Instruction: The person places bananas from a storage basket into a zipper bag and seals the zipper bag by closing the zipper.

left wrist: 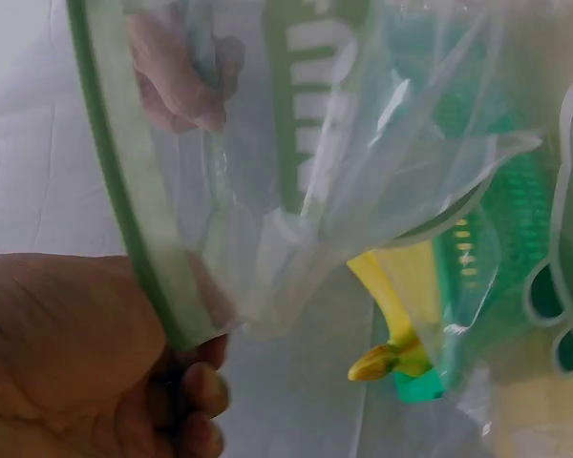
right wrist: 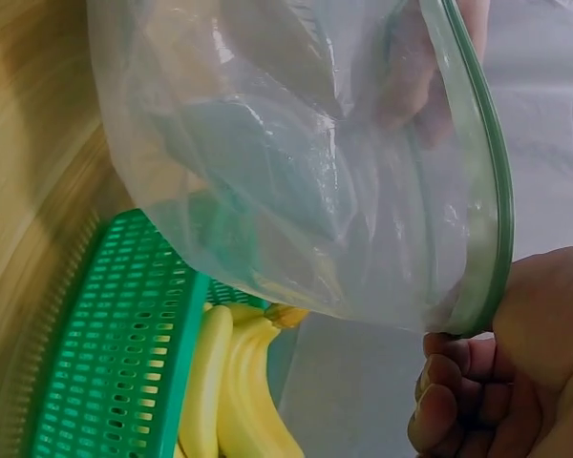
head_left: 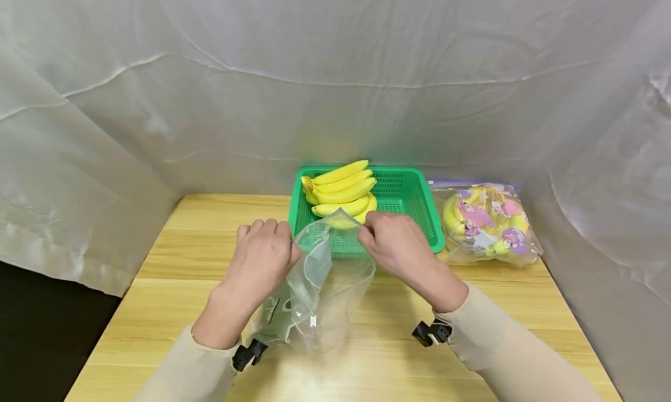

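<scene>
A clear zip bag (head_left: 343,294) with a green-edged mouth and green printing hangs between both hands, in front of the basket. My left hand (head_left: 262,256) pinches one top corner of it, the fingers curled in the left wrist view. At the opposite corner my right hand (head_left: 398,244) grips the green edge (right wrist: 501,210) between thumb and curled fingers. The bag's mouth is spread partly apart. Behind it, yellow bananas (head_left: 343,186) lie in a green plastic basket (head_left: 434,224), toward its left side. The bag overlaps the basket's near edge in the head view.
Right of the basket lies another zip bag (head_left: 479,224), printed with pink and purple cartoon figures and holding yellow fruit. A wood-grain table (head_left: 194,250) carries everything. Grey-white curtains (head_left: 367,81) enclose it at the back and sides.
</scene>
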A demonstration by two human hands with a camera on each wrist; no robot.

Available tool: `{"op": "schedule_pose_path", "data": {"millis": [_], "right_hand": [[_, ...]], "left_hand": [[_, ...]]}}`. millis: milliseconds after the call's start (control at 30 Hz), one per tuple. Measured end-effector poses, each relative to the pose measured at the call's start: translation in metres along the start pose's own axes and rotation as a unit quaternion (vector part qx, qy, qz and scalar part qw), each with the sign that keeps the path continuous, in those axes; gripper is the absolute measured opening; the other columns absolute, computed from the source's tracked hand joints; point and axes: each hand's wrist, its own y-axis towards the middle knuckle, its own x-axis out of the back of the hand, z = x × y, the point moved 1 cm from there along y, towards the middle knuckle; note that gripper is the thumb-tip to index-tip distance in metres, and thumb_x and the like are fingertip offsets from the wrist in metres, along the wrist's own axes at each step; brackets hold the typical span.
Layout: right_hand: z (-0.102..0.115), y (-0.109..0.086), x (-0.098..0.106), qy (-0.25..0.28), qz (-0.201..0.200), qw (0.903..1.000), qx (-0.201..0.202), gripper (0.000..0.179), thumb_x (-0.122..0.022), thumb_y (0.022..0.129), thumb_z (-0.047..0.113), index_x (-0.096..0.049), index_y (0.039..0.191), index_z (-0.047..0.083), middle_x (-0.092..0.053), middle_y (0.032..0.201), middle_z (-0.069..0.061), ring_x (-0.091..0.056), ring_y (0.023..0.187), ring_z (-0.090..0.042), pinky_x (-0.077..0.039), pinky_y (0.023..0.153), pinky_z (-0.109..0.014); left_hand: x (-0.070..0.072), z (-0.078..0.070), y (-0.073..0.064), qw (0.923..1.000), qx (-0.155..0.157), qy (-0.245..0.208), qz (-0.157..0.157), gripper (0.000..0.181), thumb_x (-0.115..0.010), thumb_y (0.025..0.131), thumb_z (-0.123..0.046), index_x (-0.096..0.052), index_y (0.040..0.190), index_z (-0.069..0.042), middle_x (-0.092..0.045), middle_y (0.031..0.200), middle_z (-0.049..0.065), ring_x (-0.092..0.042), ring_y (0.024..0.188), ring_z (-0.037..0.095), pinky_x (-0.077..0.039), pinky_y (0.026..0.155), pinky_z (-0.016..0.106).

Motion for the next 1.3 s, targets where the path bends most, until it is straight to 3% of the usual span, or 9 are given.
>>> {"op": "schedule_pose_path", "data": {"millis": [100,167,400,600,767,833,933,1133,1300], "right_hand": [[-0.001,0.001,-0.003,-0.001,0.003,1.0,0.002,0.036,-0.056,0.099,0.017,-0.044,0.065,0.019,-0.035,0.059,0.004,-0.033,0.052,-0.014,-0.029,0.05,-0.031],[-0.002,0.002,-0.003,0.0,0.009,0.9999,-0.006,0.035,-0.057,0.1,0.018,-0.046,0.066,0.018,-0.038,0.059,0.004,-0.035,0.053,-0.015,-0.03,0.05,-0.032],[-0.005,0.001,-0.004,0.013,0.038,0.9983,-0.042,0.032,-0.058,0.101,0.023,-0.05,0.071,0.017,-0.045,0.062,0.002,-0.041,0.053,-0.016,-0.032,0.05,-0.031],[-0.012,0.003,-0.006,-0.016,0.013,0.9983,-0.054,0.027,-0.057,0.1,0.018,-0.052,0.074,0.015,-0.046,0.063,0.0,-0.044,0.054,-0.019,-0.034,0.049,-0.034],[-0.013,0.001,-0.007,0.013,0.068,0.9957,-0.061,0.024,-0.059,0.1,0.022,-0.054,0.078,0.016,-0.051,0.066,0.0,-0.046,0.056,-0.016,-0.036,0.05,-0.032],[-0.015,0.0,-0.006,0.006,0.073,0.9953,-0.063,0.023,-0.059,0.099,0.02,-0.054,0.077,0.016,-0.05,0.066,0.001,-0.046,0.056,-0.016,-0.036,0.049,-0.032],[-0.018,0.0,-0.006,-0.003,0.072,0.9954,-0.063,0.021,-0.06,0.097,0.016,-0.054,0.077,0.015,-0.049,0.064,0.0,-0.045,0.055,-0.016,-0.034,0.05,-0.032],[-0.019,0.001,-0.013,0.032,0.107,0.9933,-0.03,0.012,-0.063,0.096,0.016,-0.063,0.084,0.015,-0.058,0.07,0.003,-0.05,0.059,-0.014,-0.04,0.055,-0.03],[-0.02,0.0,-0.022,0.039,0.116,0.992,-0.029,0.011,-0.064,0.096,0.018,-0.064,0.085,0.016,-0.058,0.071,0.003,-0.05,0.059,-0.014,-0.04,0.055,-0.03]], "left_hand": [[-0.004,0.001,-0.001,0.9997,0.001,-0.005,-0.022,0.028,-0.06,0.086,-0.004,-0.041,0.068,-0.011,-0.035,0.064,0.001,-0.038,0.06,0.025,-0.035,0.064,0.04],[-0.006,0.001,-0.003,0.9998,0.009,-0.011,-0.017,0.028,-0.06,0.086,-0.005,-0.041,0.068,-0.011,-0.035,0.064,0.001,-0.038,0.06,0.025,-0.035,0.063,0.04],[-0.005,0.004,-0.005,0.9953,0.077,-0.033,0.048,0.023,-0.058,0.087,-0.005,-0.043,0.07,-0.011,-0.041,0.067,0.004,-0.041,0.064,0.028,-0.033,0.068,0.041],[-0.003,0.001,-0.004,0.9941,0.073,-0.04,0.07,0.025,-0.06,0.088,-0.005,-0.046,0.07,-0.012,-0.043,0.066,0.002,-0.044,0.064,0.026,-0.038,0.073,0.045],[-0.004,0.002,-0.003,0.9905,0.094,-0.064,0.078,0.022,-0.058,0.089,-0.006,-0.047,0.07,-0.012,-0.045,0.067,0.002,-0.047,0.066,0.027,-0.038,0.075,0.046],[-0.004,0.005,-0.003,0.9891,0.104,-0.058,0.088,0.022,-0.057,0.09,-0.006,-0.048,0.07,-0.012,-0.046,0.067,0.003,-0.048,0.066,0.028,-0.037,0.074,0.046],[-0.004,0.008,-0.005,0.9853,0.112,-0.049,0.119,0.022,-0.057,0.09,-0.006,-0.05,0.07,-0.012,-0.049,0.067,0.003,-0.051,0.067,0.028,-0.037,0.072,0.045],[-0.009,0.007,-0.008,0.9703,0.12,-0.095,0.187,0.022,-0.057,0.095,-0.011,-0.054,0.074,-0.014,-0.053,0.07,0.0,-0.05,0.068,0.023,-0.035,0.072,0.041],[-0.013,0.009,-0.01,0.9692,0.135,-0.097,0.181,0.022,-0.056,0.097,-0.011,-0.053,0.075,-0.013,-0.052,0.071,0.001,-0.051,0.069,0.023,-0.035,0.071,0.04]]}}
